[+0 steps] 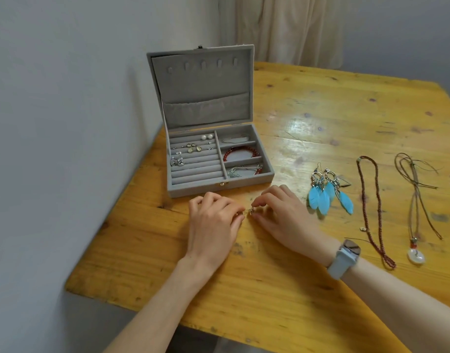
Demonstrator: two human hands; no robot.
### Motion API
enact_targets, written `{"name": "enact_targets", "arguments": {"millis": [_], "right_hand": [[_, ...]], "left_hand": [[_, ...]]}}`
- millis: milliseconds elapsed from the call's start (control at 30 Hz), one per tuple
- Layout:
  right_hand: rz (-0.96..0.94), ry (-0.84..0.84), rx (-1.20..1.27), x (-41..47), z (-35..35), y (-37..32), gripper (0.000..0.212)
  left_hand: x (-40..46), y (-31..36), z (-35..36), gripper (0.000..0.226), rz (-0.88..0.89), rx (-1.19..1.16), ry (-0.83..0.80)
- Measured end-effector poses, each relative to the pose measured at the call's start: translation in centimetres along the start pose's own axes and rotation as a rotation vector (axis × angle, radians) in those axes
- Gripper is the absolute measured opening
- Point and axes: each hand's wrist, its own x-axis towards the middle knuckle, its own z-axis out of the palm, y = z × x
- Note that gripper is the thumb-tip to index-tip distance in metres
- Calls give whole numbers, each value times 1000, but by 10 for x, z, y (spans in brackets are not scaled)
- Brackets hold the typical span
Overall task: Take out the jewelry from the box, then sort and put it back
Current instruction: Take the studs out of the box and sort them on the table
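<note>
1. Nearest the camera, the left hand and the right hand are meeting just in front of the jewelry box; the fingers of both are curling in and pinching a small gold-coloured piece between their tips, right at the tabletop. Most of it is hidden under the fingers, so I cannot tell what kind of piece it is

2. Judging by its size, it is looking very light, thin and easy to bend or drop; a fingertip pinch on the metal loop or hook, not on any dangling part, seems the safest hold

3. At 3 o'clock from the hands, the blue feather earrings are lying flat on the wooden table. They are probably soft and fragile in the feathers, so the metal hooks at the top are the place to lift them

4. Further toward 3 o'clock, the dark red cord necklace and the thin cord with a white pendant are stretching down the table, well apart. Both are looking limp and likely to tangle

5. At 12 o'clock, the box is standing open, with pearl studs in the ring rolls and a red bead bracelet in the middle right compartment
</note>
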Motion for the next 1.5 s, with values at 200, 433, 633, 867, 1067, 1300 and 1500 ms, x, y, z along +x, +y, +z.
{"name": "enact_targets", "arguments": {"millis": [200, 433, 633, 867, 1067, 1300, 1500], "right_hand": [[17, -49, 74, 2, -4, 0, 24], [-18, 92, 133, 51, -17, -5, 20], [56, 42, 65, 142, 7, -7, 24], [123, 40, 8, 182, 37, -6, 17], [135, 66, 67, 184, 34, -3, 13], [216, 127, 199, 164, 6, -2, 7], [275, 153, 308, 125, -27, -1, 3]], "left_hand": [[0, -4, 0, 41, -17, -7, 10], [22, -26, -18, 39, -33, -56, 131], [79, -76, -30, 30, -214, 21, 103], [130, -95, -18, 32, -108, 191, -33], [146, -99, -5, 29, -101, 240, -32], [149, -97, -1, 25, -98, 176, -7], [145, -80, -15, 21, -181, 5, 9]]}}
